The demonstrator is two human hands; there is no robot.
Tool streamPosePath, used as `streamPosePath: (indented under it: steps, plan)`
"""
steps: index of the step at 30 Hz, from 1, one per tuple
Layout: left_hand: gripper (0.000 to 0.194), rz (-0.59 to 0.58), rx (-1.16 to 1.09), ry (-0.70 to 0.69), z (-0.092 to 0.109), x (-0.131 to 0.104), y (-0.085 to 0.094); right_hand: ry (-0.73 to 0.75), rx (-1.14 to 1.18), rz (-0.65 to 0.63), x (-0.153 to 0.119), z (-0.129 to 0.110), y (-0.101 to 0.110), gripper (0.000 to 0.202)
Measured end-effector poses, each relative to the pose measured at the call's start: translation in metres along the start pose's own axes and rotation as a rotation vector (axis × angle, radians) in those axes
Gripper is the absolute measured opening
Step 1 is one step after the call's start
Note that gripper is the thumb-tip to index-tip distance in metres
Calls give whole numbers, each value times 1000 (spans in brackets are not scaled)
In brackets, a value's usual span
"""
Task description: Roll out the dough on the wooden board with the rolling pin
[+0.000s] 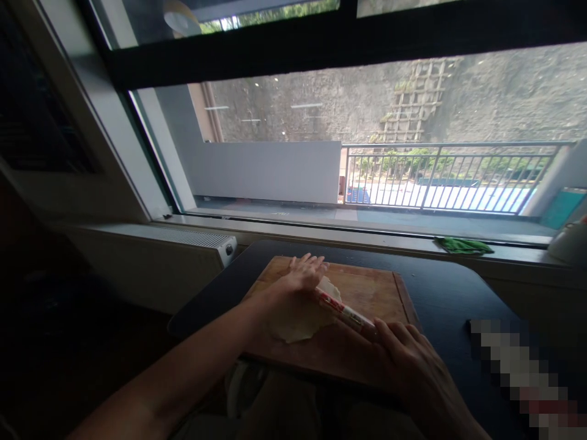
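Note:
A thin, pale sheet of dough [298, 321] with an uneven edge lies on a wooden board [371, 284]. Across it slants a slim rolling pin [346, 313] with a red and white printed surface. My right hand [408, 351] is closed around the near end of the pin, by the board's right side. Over the far end lies my left hand [308, 272], palm down with its fingers stretched out and apart. That end of the pin is hidden under the palm, and my left forearm covers part of the dough.
The board rests on a dark table [449, 299] with rounded corners, below a wide window. To the left stands a white radiator [183, 244]. A green cloth [463, 245] lies on the windowsill. A blurred-out object [518, 366] is at the table's right edge.

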State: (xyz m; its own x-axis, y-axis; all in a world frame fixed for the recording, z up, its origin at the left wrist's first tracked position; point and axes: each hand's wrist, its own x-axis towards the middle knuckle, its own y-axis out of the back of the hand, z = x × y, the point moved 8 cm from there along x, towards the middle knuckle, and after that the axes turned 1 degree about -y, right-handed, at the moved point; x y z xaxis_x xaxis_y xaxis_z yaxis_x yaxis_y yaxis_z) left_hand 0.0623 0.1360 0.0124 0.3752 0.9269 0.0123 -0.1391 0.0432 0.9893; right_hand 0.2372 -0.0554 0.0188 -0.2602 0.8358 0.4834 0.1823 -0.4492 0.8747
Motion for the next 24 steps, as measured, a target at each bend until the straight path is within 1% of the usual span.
streamPosePath:
  steps: [1, 3, 5, 6, 8, 10, 12, 14, 16, 18, 21, 22, 24]
  plan:
    - [62, 13, 13, -19, -4, -14, 0, 13, 17, -6, -2, -4, -1, 32]
    - [62, 77, 36, -62, -10, -37, 4, 34, 47, -15, -4, -11, -2, 32]
    - [60, 136, 49, -86, -11, -46, 7, 41, 63, 2, -5, -13, -1, 32]
    - [59, 152, 48, -86, -10, -43, 7, 31, 58, 18, -4, -11, 0, 32]
    - [55, 204, 23, -71, -5, -27, 10, 5, 31, 26, 0, -5, 0, 32]
    - [50, 298, -39, -56, 3, -4, 17, -18, 1, 2, 5, 2, -2, 30]
    - [46, 411, -147, -52, 9, 20, 27, -27, -6, -30, 11, 5, -4, 28]
    - [43, 488, -329, -3, 5, 40, 34, -21, 10, -54, 17, 2, -6, 27]
    - [45, 514, -511, 93, -12, 54, 37, -27, 35, -71, 21, -2, -9, 26]
    - [47, 501, -607, 181, -34, 56, 36, -52, 60, -88, 23, -2, -13, 24]
    - [37, 420, -610, 206, -64, 41, 35, -119, 92, -105, 24, 8, -15, 23]
    - [32, 358, -610, 190, -71, 33, 33, -138, 101, -113, 23, 13, -16, 24]
    - [30, 155, -587, 102, -75, 19, 27, -176, 110, -125, 22, 23, -16, 26]
